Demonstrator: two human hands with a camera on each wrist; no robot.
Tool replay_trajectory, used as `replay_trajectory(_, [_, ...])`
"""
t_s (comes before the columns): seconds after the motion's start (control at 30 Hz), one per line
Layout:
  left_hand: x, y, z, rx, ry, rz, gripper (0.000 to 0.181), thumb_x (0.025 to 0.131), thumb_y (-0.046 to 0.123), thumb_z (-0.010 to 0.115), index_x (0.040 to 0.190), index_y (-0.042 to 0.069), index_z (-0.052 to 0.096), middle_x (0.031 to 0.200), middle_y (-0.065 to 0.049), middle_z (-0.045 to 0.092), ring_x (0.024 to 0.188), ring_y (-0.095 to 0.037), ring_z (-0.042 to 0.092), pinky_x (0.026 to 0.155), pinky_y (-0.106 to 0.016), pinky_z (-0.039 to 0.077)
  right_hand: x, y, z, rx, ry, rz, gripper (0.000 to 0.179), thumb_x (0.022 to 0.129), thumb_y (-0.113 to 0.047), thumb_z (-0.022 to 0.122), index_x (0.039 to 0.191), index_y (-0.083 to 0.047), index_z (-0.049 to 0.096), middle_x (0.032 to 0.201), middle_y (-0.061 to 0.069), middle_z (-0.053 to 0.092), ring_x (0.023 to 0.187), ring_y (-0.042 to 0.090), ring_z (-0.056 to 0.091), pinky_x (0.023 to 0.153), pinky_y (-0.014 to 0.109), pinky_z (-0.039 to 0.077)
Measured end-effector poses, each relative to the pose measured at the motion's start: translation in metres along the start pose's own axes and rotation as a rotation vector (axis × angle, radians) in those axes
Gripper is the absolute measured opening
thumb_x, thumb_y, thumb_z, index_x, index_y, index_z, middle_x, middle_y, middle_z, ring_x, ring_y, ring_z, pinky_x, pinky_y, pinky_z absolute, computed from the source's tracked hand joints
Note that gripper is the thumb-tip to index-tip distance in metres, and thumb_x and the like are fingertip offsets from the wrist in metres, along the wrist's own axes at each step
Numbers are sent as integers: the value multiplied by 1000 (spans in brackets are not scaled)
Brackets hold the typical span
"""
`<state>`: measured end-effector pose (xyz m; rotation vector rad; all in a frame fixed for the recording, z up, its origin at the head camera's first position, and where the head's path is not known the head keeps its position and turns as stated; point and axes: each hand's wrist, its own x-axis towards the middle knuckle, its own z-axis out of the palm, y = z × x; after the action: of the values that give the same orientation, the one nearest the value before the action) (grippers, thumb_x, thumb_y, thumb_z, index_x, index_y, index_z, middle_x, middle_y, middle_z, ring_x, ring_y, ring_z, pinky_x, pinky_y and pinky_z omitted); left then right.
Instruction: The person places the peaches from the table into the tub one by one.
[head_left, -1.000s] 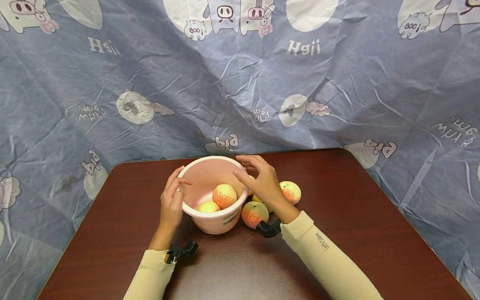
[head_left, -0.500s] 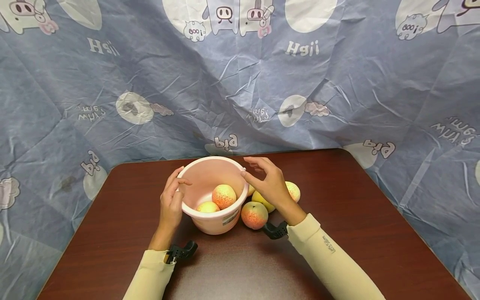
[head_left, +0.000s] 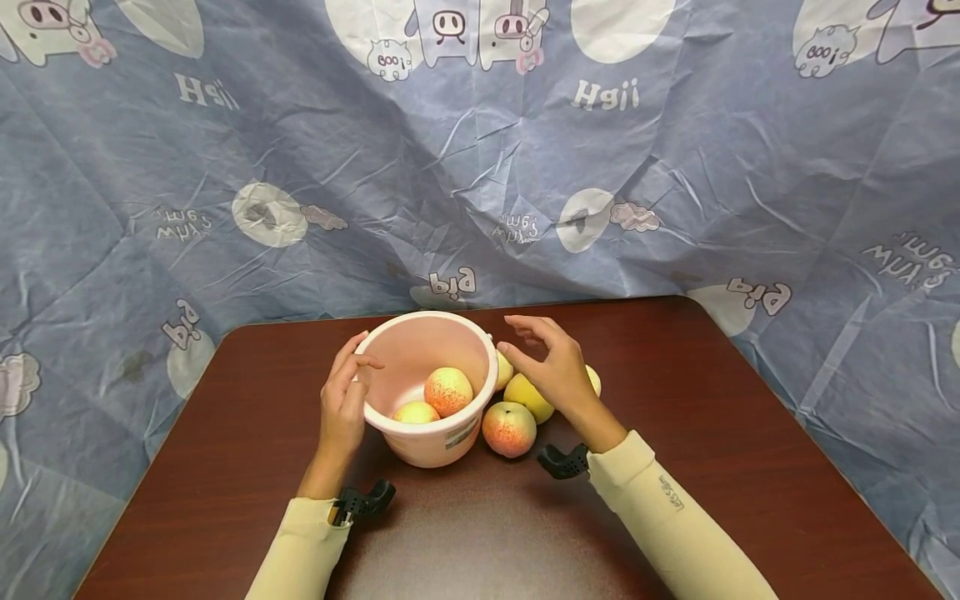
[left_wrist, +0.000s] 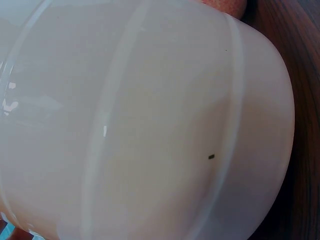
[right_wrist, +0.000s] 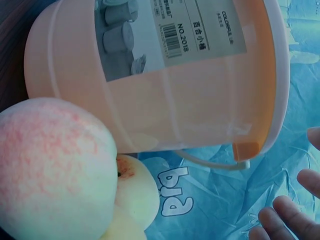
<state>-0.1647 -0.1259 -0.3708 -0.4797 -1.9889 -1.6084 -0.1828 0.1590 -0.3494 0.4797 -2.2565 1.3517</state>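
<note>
A pale pink plastic bucket stands tilted towards me in the head view, with two peaches inside; one peach is red-speckled. My left hand holds the bucket's left rim, its forefinger bent over the edge. To the right of the bucket, my right hand hovers above the fruit with loosely bent fingers and nothing in them. Beneath it lie a blushed peach, a yellow fruit and a paler fruit. Another fruit is mostly hidden behind that hand.
The dark brown table reaches back to a blue printed cloth hanging behind it. In the right wrist view, the bucket carries a printed label, and its thin handle hangs at the back.
My right hand has moved off the bucket's right rim, rightwards over the fruit, showing more of the yellow fruit. My left hand and the bucket have stayed in place.
</note>
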Motion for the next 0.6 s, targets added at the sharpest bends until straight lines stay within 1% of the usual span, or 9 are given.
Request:
replay_trajectory(0.07, [0, 0, 0, -2, 0, -7, 29, 80, -11, 35, 92, -14, 61, 139, -28, 45, 128, -44, 42, 98, -24, 31, -1, 2, -2, 2, 0, 6, 39, 84, -21, 75, 121, -11, 66, 115, 9, 63, 107, 29, 60, 93, 45, 47])
replay_trajectory(0.23, [-1, 0, 0, 1, -2, -17, 28, 81, -11, 35, 93, -13, 61, 139, -27, 45, 128, -44, 42, 99, -24, 31, -3, 6, -5, -9, -3, 22, 39, 84, -22, 75, 121, -14, 66, 114, 3, 63, 106, 29, 60, 93, 42, 47])
replay_trajectory(0.37, [0, 0, 0, 2, -2, -8, 29, 81, -11, 35, 92, -12, 62, 139, -28, 45, 128, -44, 42, 99, -24, 31, -4, 10, -7, -25, 4, 26, 39, 84, -22, 75, 120, -14, 66, 113, 2, 63, 106, 28, 61, 93, 41, 48])
replay_trajectory(0.5, [0, 0, 0, 4, -4, 6, 30, 80, -13, 35, 92, -11, 62, 138, -28, 45, 128, -44, 42, 99, -24, 31, -4, 12, -10, -12, 14, 43, 38, 84, -24, 75, 120, -15, 67, 113, 2, 64, 106, 27, 61, 93, 40, 48])
replay_trajectory(0.6, [0, -1, 0, 6, -5, 11, 31, 79, -13, 34, 92, -11, 62, 138, -28, 45, 128, -43, 42, 99, -24, 31, -4, 14, -12, 4, 21, 52, 38, 84, -25, 75, 120, -17, 67, 113, 3, 63, 106, 28, 61, 93, 42, 48])
